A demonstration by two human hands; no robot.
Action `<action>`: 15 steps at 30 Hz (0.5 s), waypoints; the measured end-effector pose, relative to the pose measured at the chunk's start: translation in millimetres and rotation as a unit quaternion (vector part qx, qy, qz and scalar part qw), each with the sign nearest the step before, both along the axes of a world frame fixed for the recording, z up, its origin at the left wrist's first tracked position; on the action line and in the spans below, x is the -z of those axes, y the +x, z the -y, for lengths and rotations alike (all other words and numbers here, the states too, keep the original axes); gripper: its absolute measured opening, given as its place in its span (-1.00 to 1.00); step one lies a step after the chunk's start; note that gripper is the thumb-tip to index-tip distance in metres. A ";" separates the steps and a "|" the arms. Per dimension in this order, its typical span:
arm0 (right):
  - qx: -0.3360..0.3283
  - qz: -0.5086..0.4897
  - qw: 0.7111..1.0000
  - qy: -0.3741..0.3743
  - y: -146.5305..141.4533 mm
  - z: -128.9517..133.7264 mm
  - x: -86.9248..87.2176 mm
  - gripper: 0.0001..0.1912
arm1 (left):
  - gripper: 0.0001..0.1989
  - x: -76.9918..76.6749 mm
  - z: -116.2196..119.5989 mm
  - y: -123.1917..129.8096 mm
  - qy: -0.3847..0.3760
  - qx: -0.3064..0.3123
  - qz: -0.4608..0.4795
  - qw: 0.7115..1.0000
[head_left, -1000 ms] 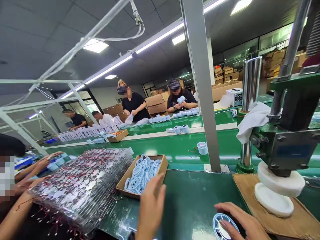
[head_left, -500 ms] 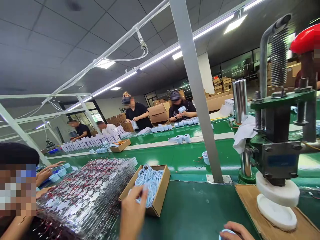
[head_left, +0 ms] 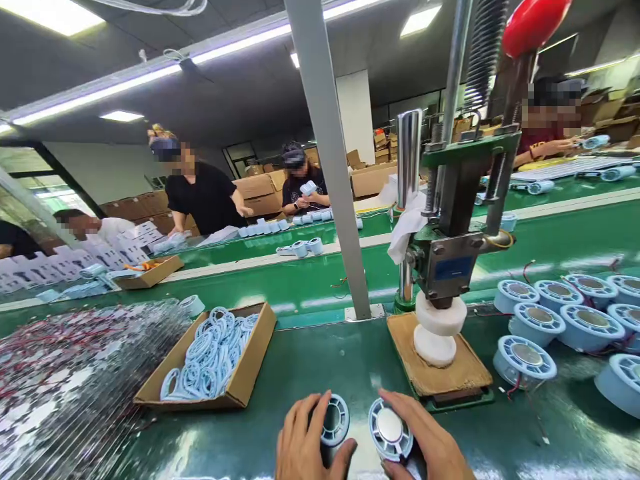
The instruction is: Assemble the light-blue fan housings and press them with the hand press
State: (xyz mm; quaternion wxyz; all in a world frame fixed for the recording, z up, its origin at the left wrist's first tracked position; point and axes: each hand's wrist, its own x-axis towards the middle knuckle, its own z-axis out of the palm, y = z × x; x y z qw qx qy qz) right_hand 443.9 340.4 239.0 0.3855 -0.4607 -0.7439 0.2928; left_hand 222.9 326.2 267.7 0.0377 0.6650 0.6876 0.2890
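My left hand point(head_left: 310, 437) has its thumb and fingers around a light blue spoked ring point(head_left: 335, 420) with an open centre. Just across from it, my right hand point(head_left: 425, 433) grips a light blue round housing point(head_left: 391, 427) with a silver disc in its middle. The two parts are a short gap apart, low over the green bench. To the left stands a cardboard box point(head_left: 260, 357) full of similar light blue rings point(head_left: 217, 357). Ahead on the right is a hand press point(head_left: 450, 260) with a white pad above a white round base point(head_left: 434, 347).
Several light blue housings point(head_left: 537, 323) with red wires stand at the right. A stack of clear trays point(head_left: 100, 380) with red wires fills the left. A grey post point(head_left: 330, 153) rises from the bench. People point(head_left: 203, 193) work across the green conveyor line point(head_left: 260, 293).
The view has swung right and down. My left hand has left the box and now holds a ring. My right hand has come into fuller view, gripping a housing beside it.
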 end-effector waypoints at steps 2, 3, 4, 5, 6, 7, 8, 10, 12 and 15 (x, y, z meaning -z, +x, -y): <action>-0.008 -0.016 1.000 -0.016 -6.2 -2.1 -3.6 -0.14 | -0.52 -3.9 0.5 5.3 -0.004 -0.014 0.059 0.998; -0.015 -0.025 0.999 -0.026 -9.0 -3.2 -5.7 -0.11 | -0.49 -7.1 0.9 9.7 -0.004 -0.016 0.105 0.994; -0.021 -0.034 0.998 -0.039 -11.0 -4.2 -7.7 -0.10 | -0.43 -11.0 1.5 15.2 -0.003 -0.009 0.148 0.989; -0.025 -0.043 0.997 -0.051 -12.1 -5.0 -9.5 -0.09 | -0.36 -15.6 2.4 21.6 -0.003 0.008 0.184 0.983; -0.029 -0.050 0.996 -0.062 -12.3 -5.6 -10.7 -0.09 | -0.30 -20.5 3.3 28.7 -0.005 0.034 0.205 0.978; -0.033 -0.056 0.995 -0.072 -11.8 -6.0 -11.5 -0.08 | -0.25 -25.7 3.9 36.0 -0.011 0.069 0.212 0.975; -0.037 -0.059 0.994 -0.080 -10.9 -6.2 -11.8 -0.06 | -0.23 -30.7 4.2 43.0 -0.018 0.102 0.207 0.973; -0.042 -0.064 0.993 -0.085 -8.8 -6.2 -10.8 -0.04 | -0.23 -39.2 2.8 54.8 -0.032 0.149 0.189 0.970; -0.043 -0.072 0.994 -0.073 -8.0 -6.2 -8.8 -0.07 | -0.22 -43.6 -0.3 61.5 -0.040 0.167 0.178 0.969; -0.041 -0.078 0.995 -0.054 -9.4 -6.6 -6.2 -0.11 | -0.21 -39.8 -4.2 62.1 -0.040 0.161 0.184 0.969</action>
